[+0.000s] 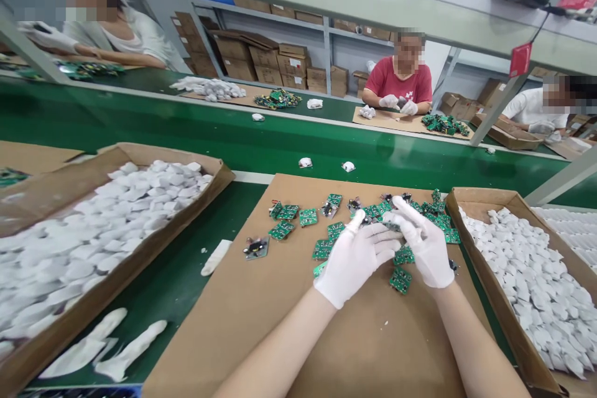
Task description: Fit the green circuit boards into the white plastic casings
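Both my hands wear white gloves and meet over a brown cardboard sheet [261, 317]. My left hand [355, 261] has its fingers curled toward the right one. My right hand [425, 242] pinches a small green circuit board [390, 226] between its fingertips, and the left fingers touch the same board. Several more green circuit boards [326, 224] lie scattered on the cardboard just beyond and beneath my hands. One board [400, 280] lies right under my right wrist.
Cardboard trays of white plastic shells stand at the left [93, 230] and right [527, 261]. A green conveyor belt [280, 137] with two white pieces runs behind. Loose white gloves [116, 348] lie near left. Three other people work across the belt.
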### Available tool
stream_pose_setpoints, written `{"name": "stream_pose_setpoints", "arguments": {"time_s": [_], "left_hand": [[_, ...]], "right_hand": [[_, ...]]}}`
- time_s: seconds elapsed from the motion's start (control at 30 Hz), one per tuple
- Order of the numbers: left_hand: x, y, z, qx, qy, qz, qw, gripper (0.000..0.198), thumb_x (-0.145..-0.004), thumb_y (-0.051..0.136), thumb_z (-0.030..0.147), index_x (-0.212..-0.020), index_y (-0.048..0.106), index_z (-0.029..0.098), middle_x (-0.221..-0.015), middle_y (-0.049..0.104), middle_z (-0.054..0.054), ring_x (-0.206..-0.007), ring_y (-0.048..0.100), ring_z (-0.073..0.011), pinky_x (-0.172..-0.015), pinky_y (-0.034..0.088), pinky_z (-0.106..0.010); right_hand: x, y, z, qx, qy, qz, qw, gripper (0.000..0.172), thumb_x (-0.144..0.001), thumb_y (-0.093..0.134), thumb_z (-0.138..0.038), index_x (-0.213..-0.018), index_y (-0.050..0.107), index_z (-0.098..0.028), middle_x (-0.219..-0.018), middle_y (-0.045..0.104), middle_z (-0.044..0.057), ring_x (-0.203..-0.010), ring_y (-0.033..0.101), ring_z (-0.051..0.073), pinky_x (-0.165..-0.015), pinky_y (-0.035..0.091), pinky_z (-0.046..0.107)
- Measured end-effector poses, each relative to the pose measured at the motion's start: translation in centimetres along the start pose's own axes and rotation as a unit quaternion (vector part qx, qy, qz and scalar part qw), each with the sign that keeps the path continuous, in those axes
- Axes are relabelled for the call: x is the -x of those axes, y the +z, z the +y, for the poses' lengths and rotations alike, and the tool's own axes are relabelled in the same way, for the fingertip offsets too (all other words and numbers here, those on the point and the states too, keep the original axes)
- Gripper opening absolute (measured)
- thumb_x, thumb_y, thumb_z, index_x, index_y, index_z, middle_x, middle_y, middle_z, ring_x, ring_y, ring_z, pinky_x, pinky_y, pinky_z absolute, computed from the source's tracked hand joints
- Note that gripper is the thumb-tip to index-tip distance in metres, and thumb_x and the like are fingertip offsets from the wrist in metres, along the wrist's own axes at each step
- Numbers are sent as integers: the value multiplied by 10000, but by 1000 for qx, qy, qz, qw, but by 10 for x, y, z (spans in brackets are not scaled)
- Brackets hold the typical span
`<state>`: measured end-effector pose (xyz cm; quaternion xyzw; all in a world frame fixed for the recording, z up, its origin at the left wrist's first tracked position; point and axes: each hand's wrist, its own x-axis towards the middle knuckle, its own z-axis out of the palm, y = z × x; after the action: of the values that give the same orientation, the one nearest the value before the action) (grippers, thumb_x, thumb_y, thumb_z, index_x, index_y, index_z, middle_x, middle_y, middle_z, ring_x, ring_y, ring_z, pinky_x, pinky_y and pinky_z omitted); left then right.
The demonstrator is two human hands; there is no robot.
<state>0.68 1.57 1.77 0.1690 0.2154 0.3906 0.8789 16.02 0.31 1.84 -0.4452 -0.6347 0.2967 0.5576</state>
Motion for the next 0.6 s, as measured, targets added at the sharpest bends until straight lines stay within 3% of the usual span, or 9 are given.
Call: {"name": "stream_pose_setpoints", "arguments": {"time_s": [0.13, 0.2, 0.3, 0.37, 0.47, 0.53, 0.6], "left_hand": [[-4, -5, 3, -12, 19, 72, 997, 459, -922, 477, 481, -993, 720, 98, -1018, 734, -167, -921, 681, -231, -869, 505, -318], [-4, -8, 3, -47, 51, 67, 995, 427, -892, 538, 476, -1010, 721, 109, -1026, 734, -157, -897, 683, -231, -827, 507, -315], [-4, -12, 4, -162, 136, 90, 973, 349, -832, 640, 419, -1005, 723, 128, -987, 732, -129, -823, 672, -224, -775, 494, -317], [-4, -15, 4, -261, 220, 129, 931, 298, -812, 663, 368, -1011, 724, 155, -996, 729, -115, -847, 658, -238, -831, 475, -348], [-7, -23, 4, -421, 316, 184, 830, 272, -811, 640, 285, -1056, 719, 196, -1148, 703, -128, -1101, 596, -301, -1035, 364, -408], [-12, -29, 4, -537, 318, 197, 756, 337, -812, 609, 234, -1136, 690, 197, -1278, 648, -150, -1249, 514, -334, -1113, 272, -441], [-17, -34, 3, -650, 282, 185, 680, 419, -821, 575, 212, -1234, 636, 180, -1371, 584, -175, -1294, 479, -357, -1117, 262, -481]], "right_hand": [[-34, -1, 27, -93, 90, 21, 991, 551, -959, 376, -591, -1307, 606, -230, -1132, 724, 88, -1122, 653, 233, -931, 540, 414], [-61, -9, 44, -33, 107, 33, 993, 629, -970, 260, -618, -1337, 573, -215, -1136, 723, 100, -1078, 676, 221, -882, 556, 387], [-106, -27, 65, 68, 103, 70, 990, 628, -955, 364, -594, -1391, 506, -165, -1295, 638, 136, -1129, 636, 242, -932, 522, 405], [-132, -38, 77, 149, 107, 81, 980, 577, -930, 508, -514, -1371, 520, -142, -1370, 572, 158, -1180, 585, 265, -992, 476, 420], [-156, -50, 93, 260, 127, 41, 956, 365, -938, 584, -377, -1237, 597, -168, -1316, 583, 128, -1161, 584, 250, -998, 471, 469], [-163, -58, 97, 321, 135, 9, 937, 305, -941, 591, -340, -1201, 602, -181, -1274, 596, 98, -1113, 604, 235, -959, 499, 471], [-167, -75, 95, 378, 129, -2, 917, 316, -941, 592, -331, -1219, 589, -181, -1289, 582, 96, -1127, 594, 243, -960, 497, 479]]}}
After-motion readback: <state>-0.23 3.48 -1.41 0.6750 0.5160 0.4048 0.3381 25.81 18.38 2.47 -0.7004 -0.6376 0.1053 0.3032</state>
